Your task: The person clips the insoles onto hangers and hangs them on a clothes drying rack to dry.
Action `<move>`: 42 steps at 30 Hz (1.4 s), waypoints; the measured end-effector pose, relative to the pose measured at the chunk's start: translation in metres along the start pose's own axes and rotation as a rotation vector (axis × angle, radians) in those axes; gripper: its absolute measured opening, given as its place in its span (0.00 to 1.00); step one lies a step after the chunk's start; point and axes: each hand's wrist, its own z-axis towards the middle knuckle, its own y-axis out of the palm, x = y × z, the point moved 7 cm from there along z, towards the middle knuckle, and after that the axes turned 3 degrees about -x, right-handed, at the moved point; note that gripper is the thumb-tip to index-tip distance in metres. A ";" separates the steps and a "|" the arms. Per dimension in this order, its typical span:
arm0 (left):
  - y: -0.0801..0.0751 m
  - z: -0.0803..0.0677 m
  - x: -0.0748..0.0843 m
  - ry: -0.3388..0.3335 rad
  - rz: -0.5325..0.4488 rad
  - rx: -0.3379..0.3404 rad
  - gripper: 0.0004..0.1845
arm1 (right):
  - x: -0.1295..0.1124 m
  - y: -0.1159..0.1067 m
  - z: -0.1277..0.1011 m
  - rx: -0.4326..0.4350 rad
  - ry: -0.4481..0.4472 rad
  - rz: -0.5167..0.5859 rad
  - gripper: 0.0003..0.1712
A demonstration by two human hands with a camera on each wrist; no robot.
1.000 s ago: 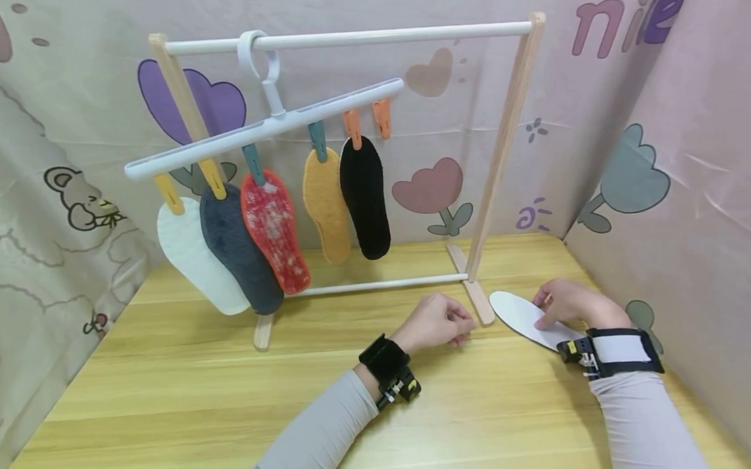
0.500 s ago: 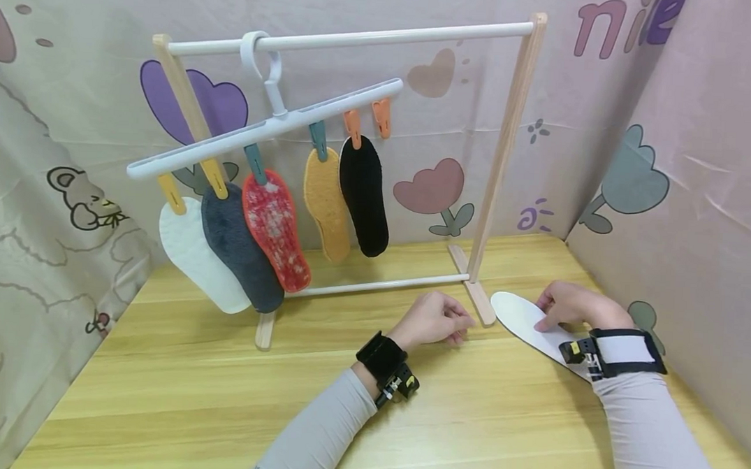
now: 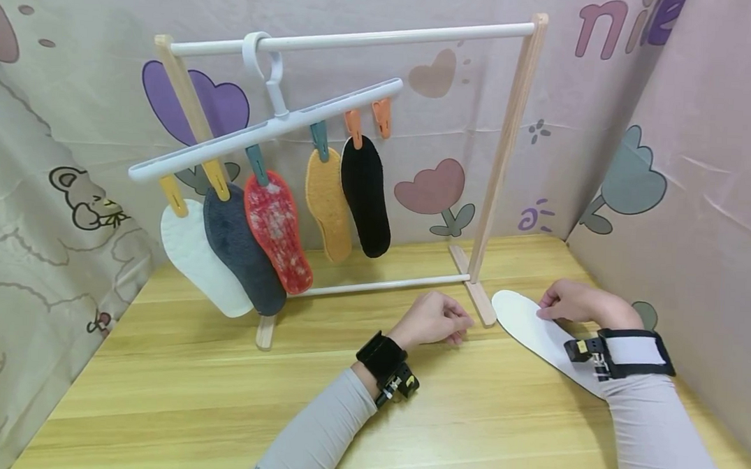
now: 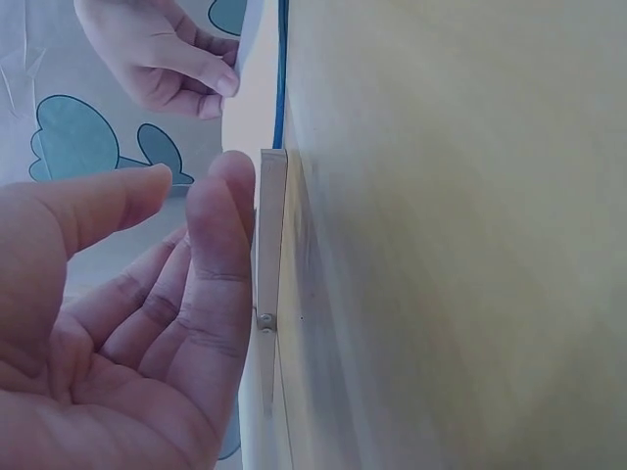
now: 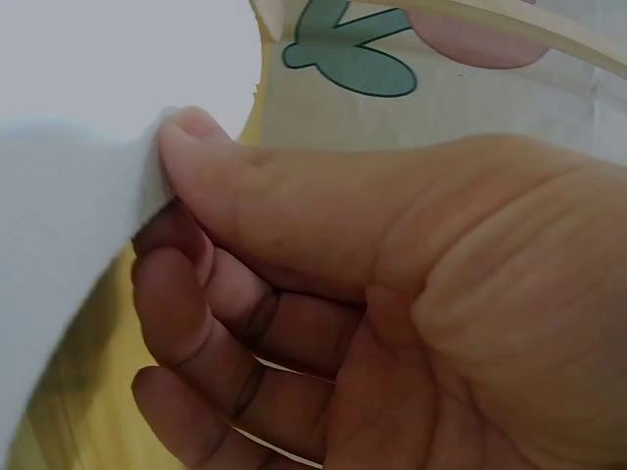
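My right hand (image 3: 579, 303) pinches the edge of a white insole (image 3: 531, 329) low over the right side of the table. Seen from the right wrist, the thumb (image 5: 201, 162) lies on the insole's pale face, with the fingers bent beneath its edge. Part of the insole is hidden behind the wrist camera. Left of it, my left hand (image 3: 431, 319) hovers by the rack's right foot, fingers loosely curled around nothing. In the left wrist view, a gap separates the left thumb (image 4: 122, 201) from the fingertips.
A wooden rack (image 3: 508, 142) carries a tilted white hanger (image 3: 279, 124). Clipped to it hang insoles: white (image 3: 201, 262), dark grey (image 3: 243, 250), red (image 3: 278, 230), yellow (image 3: 328, 204) and black (image 3: 366, 195). An orange clip (image 3: 382, 119) at the right end holds nothing. Printed cloth surrounds the table.
The white insole has turned, its near end swinging toward me so that more of its length shows. My right hand has shifted slightly right; my left hand has stayed nearly still.
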 end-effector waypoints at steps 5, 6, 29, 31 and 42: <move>0.000 0.000 -0.001 0.000 -0.003 0.001 0.10 | -0.006 -0.004 -0.005 -0.006 -0.019 0.034 0.10; 0.000 0.000 -0.001 -0.004 -0.004 0.002 0.10 | -0.007 -0.005 -0.006 -0.007 -0.020 0.045 0.10; 0.007 0.002 -0.003 -0.005 -0.002 -0.004 0.08 | -0.035 -0.015 -0.012 0.056 -0.104 0.060 0.10; 0.008 0.002 -0.003 -0.003 0.001 -0.005 0.08 | -0.038 -0.014 -0.012 0.060 -0.111 0.061 0.10; 0.008 0.002 -0.005 -0.007 0.011 -0.007 0.09 | -0.047 -0.009 -0.003 0.075 -0.156 0.088 0.11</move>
